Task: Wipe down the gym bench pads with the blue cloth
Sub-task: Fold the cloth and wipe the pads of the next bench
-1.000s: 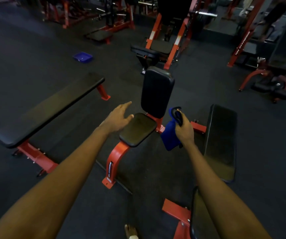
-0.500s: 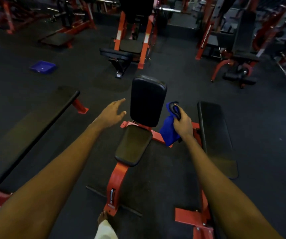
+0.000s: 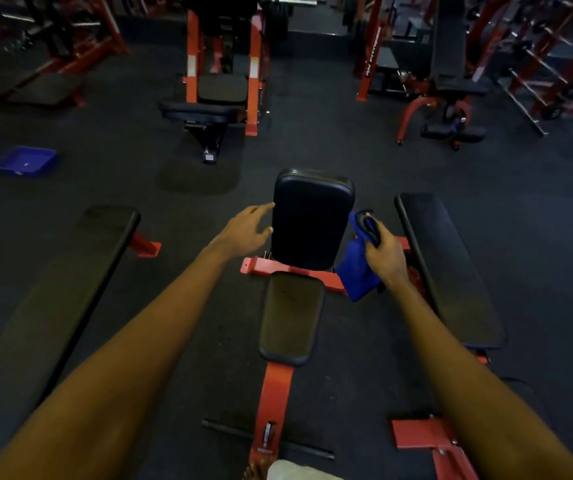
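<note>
A red-framed seat bench stands in front of me with an upright black back pad (image 3: 311, 220) and a flat black seat pad (image 3: 292, 317) below it. My left hand (image 3: 245, 232) reaches with straight fingers to the back pad's left edge; fingertips are at or just touching it. My right hand (image 3: 383, 254) grips a bunched blue cloth (image 3: 356, 271), held in the air to the right of the back pad, with its loose end hanging down.
A long flat bench (image 3: 70, 289) lies to the left and another flat bench (image 3: 447, 268) to the right. A blue tray (image 3: 25, 161) sits on the dark floor at far left. Red machines and racks (image 3: 221, 74) fill the back. My foot (image 3: 257, 471) shows at the bottom edge.
I have stepped round to face the seat bench squarely. My left hand has moved right, up to the back pad's edge. My right hand still holds the cloth beside the pad.
</note>
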Demonstrator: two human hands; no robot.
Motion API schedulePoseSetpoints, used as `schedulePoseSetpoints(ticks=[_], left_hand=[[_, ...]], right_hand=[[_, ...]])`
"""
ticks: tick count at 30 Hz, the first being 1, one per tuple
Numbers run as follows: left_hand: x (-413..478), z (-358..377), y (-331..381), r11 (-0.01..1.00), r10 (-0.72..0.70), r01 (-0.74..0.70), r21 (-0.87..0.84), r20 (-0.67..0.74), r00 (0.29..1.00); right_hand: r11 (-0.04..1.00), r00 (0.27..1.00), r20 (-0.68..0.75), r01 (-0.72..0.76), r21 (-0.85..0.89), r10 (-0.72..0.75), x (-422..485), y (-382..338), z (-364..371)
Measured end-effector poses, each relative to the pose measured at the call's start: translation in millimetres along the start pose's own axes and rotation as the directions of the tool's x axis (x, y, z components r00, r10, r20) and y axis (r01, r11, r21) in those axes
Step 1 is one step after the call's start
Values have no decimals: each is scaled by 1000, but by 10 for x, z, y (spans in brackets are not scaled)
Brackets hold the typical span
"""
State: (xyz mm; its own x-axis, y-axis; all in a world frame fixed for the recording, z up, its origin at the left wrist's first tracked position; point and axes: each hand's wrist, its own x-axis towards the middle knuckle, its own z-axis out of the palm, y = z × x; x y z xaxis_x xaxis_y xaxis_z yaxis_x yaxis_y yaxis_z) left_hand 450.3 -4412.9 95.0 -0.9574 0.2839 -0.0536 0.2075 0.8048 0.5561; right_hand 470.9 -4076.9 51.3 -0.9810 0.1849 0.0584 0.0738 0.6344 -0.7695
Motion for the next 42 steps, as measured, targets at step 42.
schedulePoseSetpoints(ticks=[42], left_hand=[[3890,316,-1671,658,714,-736,-160,443,542]], right_hand=[[804,646,-540,-586,102,539,2773,-570,2032]])
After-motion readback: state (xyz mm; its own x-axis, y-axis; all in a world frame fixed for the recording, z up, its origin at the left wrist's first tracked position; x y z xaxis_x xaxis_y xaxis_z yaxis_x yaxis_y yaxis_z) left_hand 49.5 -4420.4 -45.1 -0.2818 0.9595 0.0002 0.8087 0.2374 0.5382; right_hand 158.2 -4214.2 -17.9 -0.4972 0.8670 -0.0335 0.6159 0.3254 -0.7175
